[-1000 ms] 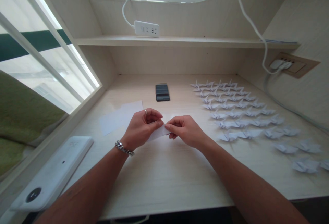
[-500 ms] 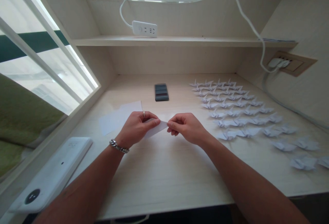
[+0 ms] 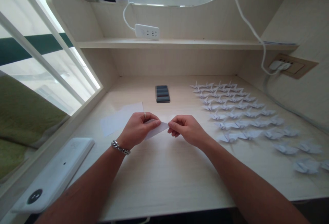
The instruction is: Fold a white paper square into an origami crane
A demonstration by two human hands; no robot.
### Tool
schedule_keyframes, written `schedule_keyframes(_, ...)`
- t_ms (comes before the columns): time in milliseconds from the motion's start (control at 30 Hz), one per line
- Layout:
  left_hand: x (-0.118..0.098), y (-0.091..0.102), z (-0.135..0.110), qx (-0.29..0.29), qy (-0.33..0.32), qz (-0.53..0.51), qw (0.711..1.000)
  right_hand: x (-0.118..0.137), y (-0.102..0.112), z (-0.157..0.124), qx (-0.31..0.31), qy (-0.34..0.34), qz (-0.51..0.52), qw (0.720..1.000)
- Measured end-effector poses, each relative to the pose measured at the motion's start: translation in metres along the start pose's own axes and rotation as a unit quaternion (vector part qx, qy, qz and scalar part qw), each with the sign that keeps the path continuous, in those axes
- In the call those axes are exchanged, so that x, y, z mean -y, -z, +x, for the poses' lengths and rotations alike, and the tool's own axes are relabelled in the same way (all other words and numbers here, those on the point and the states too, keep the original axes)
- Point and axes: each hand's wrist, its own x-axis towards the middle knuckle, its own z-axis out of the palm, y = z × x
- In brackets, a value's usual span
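A small folded piece of white paper [image 3: 157, 130] is held up over the desk between my two hands. My left hand [image 3: 140, 128], with a ring and a chain bracelet, pinches its left part between thumb and fingers. At the paper's pointed right tip, the thumb and fingertips of my right hand [image 3: 183, 128] are closed on it. Part of the paper is hidden behind my left fingers. Flat white sheets [image 3: 113, 123] lie on the desk just left of my left hand. To the right of my right hand stand rows of folded paper cranes [image 3: 239, 106].
A dark, blurred-out rectangular object [image 3: 162, 94] lies at the back middle of the desk [image 3: 164, 183]. A long white device [image 3: 56, 172] rests along the left edge. Above, a white power strip [image 3: 147, 31] sits on the shelf; a white cable runs to the wall socket [image 3: 293, 65].
The whole view has shifted slightly, with things appearing a little lower and further right. Both hands keep the same grip on the paper.
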Motion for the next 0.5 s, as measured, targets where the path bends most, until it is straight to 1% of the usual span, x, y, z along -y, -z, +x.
schedule_keyframes(133,0.0,-0.001,0.0,0.003,-0.008,0.006,1.0,-0.001,-0.002,-0.003,-0.019,0.019,-0.06,0.998)
schedule_keyframes(200,0.0,-0.003,-0.001,0.005,-0.015,0.016,1.0,-0.001,-0.002,-0.003,-0.016,0.03,-0.076,0.997)
schedule_keyframes(300,-0.001,-0.006,-0.002,0.019,-0.021,0.027,0.999,-0.001,-0.003,-0.004,0.0,0.041,-0.08,0.996)
schedule_keyframes(500,-0.001,-0.011,-0.002,0.039,-0.01,-0.009,0.999,0.002,-0.005,-0.005,0.002,0.051,-0.072,0.996)
